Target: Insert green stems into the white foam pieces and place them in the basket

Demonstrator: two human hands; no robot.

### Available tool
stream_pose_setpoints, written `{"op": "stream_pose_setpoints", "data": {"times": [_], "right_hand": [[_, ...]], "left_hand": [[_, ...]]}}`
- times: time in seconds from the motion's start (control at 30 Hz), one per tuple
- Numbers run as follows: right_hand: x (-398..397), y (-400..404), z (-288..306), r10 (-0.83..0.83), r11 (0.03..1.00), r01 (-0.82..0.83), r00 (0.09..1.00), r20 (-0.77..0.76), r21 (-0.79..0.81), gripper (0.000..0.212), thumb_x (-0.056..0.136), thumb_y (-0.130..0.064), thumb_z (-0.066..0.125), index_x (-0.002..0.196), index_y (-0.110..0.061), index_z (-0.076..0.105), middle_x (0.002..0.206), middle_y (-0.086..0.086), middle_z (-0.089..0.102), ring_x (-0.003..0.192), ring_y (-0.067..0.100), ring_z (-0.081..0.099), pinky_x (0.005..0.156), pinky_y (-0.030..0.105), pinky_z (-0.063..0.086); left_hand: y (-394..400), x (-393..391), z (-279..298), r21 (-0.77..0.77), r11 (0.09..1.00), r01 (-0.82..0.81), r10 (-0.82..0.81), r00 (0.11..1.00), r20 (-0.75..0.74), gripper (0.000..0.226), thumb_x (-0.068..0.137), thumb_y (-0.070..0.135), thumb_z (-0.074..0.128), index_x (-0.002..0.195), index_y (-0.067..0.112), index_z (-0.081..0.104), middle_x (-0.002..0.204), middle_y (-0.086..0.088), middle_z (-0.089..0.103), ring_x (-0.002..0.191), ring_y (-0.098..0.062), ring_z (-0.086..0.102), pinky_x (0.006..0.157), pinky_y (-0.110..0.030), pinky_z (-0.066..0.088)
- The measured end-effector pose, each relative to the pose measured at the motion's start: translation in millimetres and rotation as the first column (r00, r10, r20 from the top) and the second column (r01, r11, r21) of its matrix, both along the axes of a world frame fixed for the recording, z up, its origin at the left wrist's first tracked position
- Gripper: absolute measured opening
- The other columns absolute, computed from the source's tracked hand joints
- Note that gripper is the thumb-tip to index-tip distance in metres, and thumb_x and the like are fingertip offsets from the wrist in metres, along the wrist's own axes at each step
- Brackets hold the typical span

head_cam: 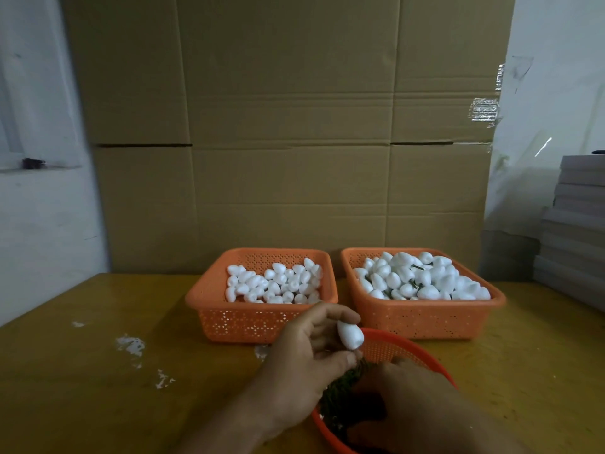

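My left hand [306, 358] pinches one white egg-shaped foam piece [350, 335] between thumb and fingers, just over the rim of a round orange bowl [386, 342]. The bowl holds a dark pile of green stems [343, 388]. My right hand [409, 398] reaches down into that pile, fingers curled; whether it holds a stem is hidden. Behind stand two orange baskets: the left basket [229, 319] holds plain white foam pieces [275, 285], and the right basket [425, 319] is heaped with foam pieces [422, 280] that show green stems.
A large cardboard sheet [288, 126] stands upright behind the baskets. Grey stacked boards [576, 231] rise at the right edge. White crumbs [131, 345] lie on the yellow table [98, 388] to the left.
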State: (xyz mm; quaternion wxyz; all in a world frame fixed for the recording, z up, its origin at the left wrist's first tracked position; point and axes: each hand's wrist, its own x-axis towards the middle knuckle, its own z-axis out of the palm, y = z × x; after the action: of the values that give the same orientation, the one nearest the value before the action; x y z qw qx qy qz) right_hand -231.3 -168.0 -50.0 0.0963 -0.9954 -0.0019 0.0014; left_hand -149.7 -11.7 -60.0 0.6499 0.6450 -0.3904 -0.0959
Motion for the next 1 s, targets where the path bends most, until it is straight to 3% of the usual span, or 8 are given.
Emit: {"op": "stream_pose_setpoints", "data": {"times": [0.1, 0.2, 0.37, 0.6, 0.7, 0.77, 0.9, 1.0], "right_hand": [[2.0, 1.1, 1.9, 0.004, 1.0, -0.004, 1.0, -0.012, -0.003, 0.036, 0.083, -0.049, 0.067, 0.117, -0.038, 0.066, 0.109, -0.009, 0.067, 0.106, 0.011, 0.06, 0.092, 0.036, 0.054], [4.1, 2.5, 0.4, -0.015, 1.0, 0.015, 1.0, -0.005, 0.005, 0.028, 0.085, -0.039, 0.067, 0.112, -0.036, 0.07, 0.106, -0.009, 0.069, 0.101, 0.012, 0.064, 0.089, 0.037, 0.057], [3.0, 0.0, 0.0, -0.045, 0.999, 0.044, 0.998, 0.037, 0.029, 0.028, 0.085, -0.037, 0.064, 0.113, -0.04, 0.069, 0.107, -0.012, 0.07, 0.1, 0.008, 0.065, 0.088, 0.033, 0.056], [-1.1, -0.3, -1.2, -0.061, 0.995, 0.046, 0.982, 0.18, 0.087, 0.026, 0.085, -0.038, 0.051, 0.103, -0.035, 0.07, 0.092, -0.012, 0.071, 0.09, 0.006, 0.062, 0.08, 0.034, 0.055], [-1.2, -1.0, -0.4, -0.014, 0.996, -0.013, 0.958, 0.287, 0.092, 0.022, 0.092, -0.034, 0.052, 0.102, -0.026, 0.071, 0.093, -0.01, 0.069, 0.096, 0.007, 0.054, 0.087, 0.012, 0.041], [-2.2, -0.7, 2.0, 0.019, 0.996, -0.049, 0.941, 0.337, 0.079, 0.022, 0.095, -0.028, 0.051, 0.102, -0.025, 0.071, 0.094, -0.009, 0.07, 0.095, 0.011, 0.053, 0.086, 0.007, 0.03], [-3.4, -1.0, 3.6, 0.014, 0.995, -0.056, 0.904, 0.427, 0.087, 0.018, 0.096, -0.031, 0.055, 0.105, -0.027, 0.071, 0.096, -0.008, 0.068, 0.096, 0.005, 0.047, 0.084, 0.018, 0.037], [-3.7, 0.4, 5.7, -0.004, 0.99, -0.055, 0.909, 0.416, 0.131, 0.018, 0.094, -0.034, 0.06, 0.101, -0.046, 0.071, 0.094, -0.014, 0.066, 0.095, 0.0, 0.045, 0.081, 0.017, 0.04]], "left_hand": [[-0.8, 0.7, 0.4, -0.023, 1.0, -0.012, 0.011, 0.999, -0.043, 0.038, 0.088, -0.002, 0.066, 0.106, 0.032, 0.069, 0.098, -0.001, 0.072, 0.094, -0.022, 0.071, 0.082, -0.031, 0.056], [-0.5, 0.2, 0.6, -0.051, 0.999, -0.001, -0.002, 0.997, -0.072, 0.029, 0.093, 0.007, 0.065, 0.11, 0.029, 0.067, 0.094, -0.006, 0.073, 0.087, -0.022, 0.07, 0.078, -0.029, 0.056], [-1.3, 5.8, -2.3, -0.08, 0.997, -0.014, 0.003, 0.99, -0.138, 0.019, 0.089, 0.031, 0.071, 0.108, 0.028, 0.07, 0.092, -0.002, 0.072, 0.087, -0.021, 0.068, 0.078, -0.034, 0.056], [-1.7, 5.7, -0.7, -0.146, 0.989, -0.024, -0.009, 0.975, -0.22, 0.025, 0.091, 0.02, 0.063, 0.112, 0.009, 0.07, 0.09, -0.007, 0.067, 0.073, -0.018, 0.063, 0.065, -0.029, 0.052], [-0.3, 4.5, 1.1, -0.151, 0.987, -0.051, 0.01, 0.965, -0.263, 0.017, 0.1, 0.011, 0.051, 0.114, 0.007, 0.059, 0.084, -0.012, 0.064, 0.066, -0.02, 0.059, 0.058, -0.029, 0.048], [0.6, 4.7, 1.6, -0.141, 0.988, -0.066, 0.026, 0.963, -0.269, 0.013, 0.102, 0.014, 0.048, 0.112, 0.011, 0.055, 0.078, -0.011, 0.063, 0.063, -0.019, 0.057, 0.055, -0.028, 0.045], [0.1, 6.3, 0.7, -0.124, 0.989, -0.085, 0.047, 0.96, -0.277, 0.011, 0.102, 0.025, 0.049, 0.1, 0.019, 0.059, 0.072, -0.007, 0.061, 0.056, -0.015, 0.052, 0.05, -0.025, 0.041], [-0.9, 7.5, -0.4, -0.115, 0.988, -0.105, 0.069, 0.956, -0.284, 0.02, 0.102, 0.029, 0.048, 0.093, 0.024, 0.064, 0.066, -0.003, 0.057, 0.051, -0.012, 0.049, 0.046, -0.023, 0.038]]}}
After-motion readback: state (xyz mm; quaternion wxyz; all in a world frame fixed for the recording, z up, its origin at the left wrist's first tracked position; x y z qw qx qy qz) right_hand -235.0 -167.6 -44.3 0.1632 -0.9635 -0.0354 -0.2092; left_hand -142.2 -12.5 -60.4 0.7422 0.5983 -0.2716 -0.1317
